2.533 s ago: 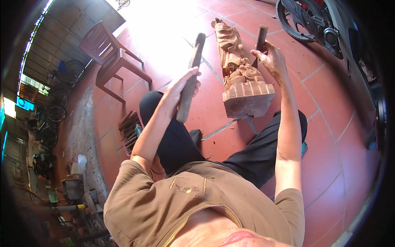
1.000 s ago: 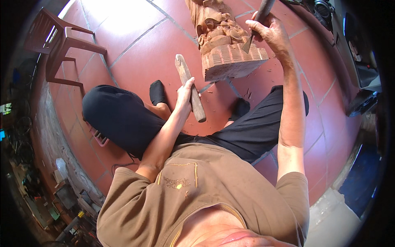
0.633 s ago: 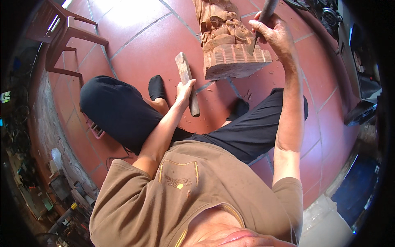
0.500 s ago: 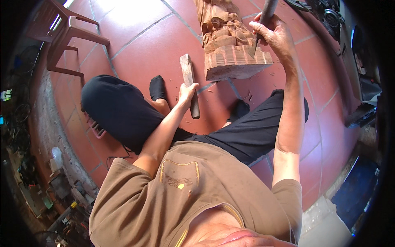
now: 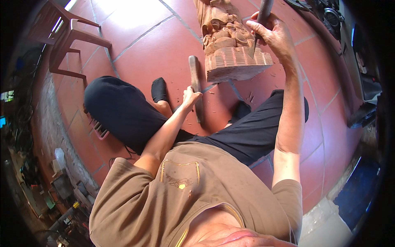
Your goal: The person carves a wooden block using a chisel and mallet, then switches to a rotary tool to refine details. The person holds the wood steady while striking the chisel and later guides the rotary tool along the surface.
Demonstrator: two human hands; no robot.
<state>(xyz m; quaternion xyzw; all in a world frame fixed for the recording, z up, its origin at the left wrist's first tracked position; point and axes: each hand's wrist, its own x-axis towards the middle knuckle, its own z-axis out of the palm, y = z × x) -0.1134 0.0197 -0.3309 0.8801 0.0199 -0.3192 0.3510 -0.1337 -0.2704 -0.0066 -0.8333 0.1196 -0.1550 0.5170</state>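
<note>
My left hand is closed around the middle of a wooden mallet, a long worn club held between my knees and left of the carving. My right hand grips a chisel by its thick, dark handle. The chisel blade points down, its tip at the front block of a carved wooden statue. This block is plain, with pale grooves across its edge. Above it the wood is cut into rounded, folded shapes; the statue's far end runs out of the picture.
Wood chips lie on the red tiled floor below the statue. A brown plastic chair stands at the far left. My bent legs flank the work. Parked machinery is at the far right, and clutter lines the left wall.
My left hand has shifted slightly right and rolled the mallet, so its narrower side shows. The right hand has moved a little left; the chisel tip stays at the block.
</note>
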